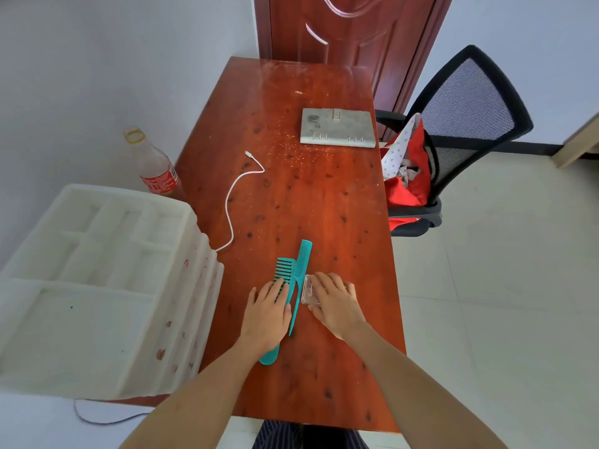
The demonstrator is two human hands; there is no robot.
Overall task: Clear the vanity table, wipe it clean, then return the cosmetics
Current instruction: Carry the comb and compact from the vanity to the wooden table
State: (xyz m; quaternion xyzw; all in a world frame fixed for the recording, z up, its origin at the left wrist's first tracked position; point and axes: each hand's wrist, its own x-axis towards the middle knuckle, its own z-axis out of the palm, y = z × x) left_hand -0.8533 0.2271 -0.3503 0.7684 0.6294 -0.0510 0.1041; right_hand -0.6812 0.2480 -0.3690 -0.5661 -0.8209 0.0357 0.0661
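Two teal combs lie on the red-brown vanity table. My left hand rests flat on the wide-tooth comb, covering its middle; its handle end sticks out below my wrist. The thin tail comb lies just right of it, untouched between my hands. My right hand lies on a small clear compact case, fingers spread over it; only the case's left part shows.
A white plastic organiser with several compartments fills the table's left side, a bottle behind it. A white cable snakes across the table. A grey binder lies at the far right. A black mesh chair holds red cloth.
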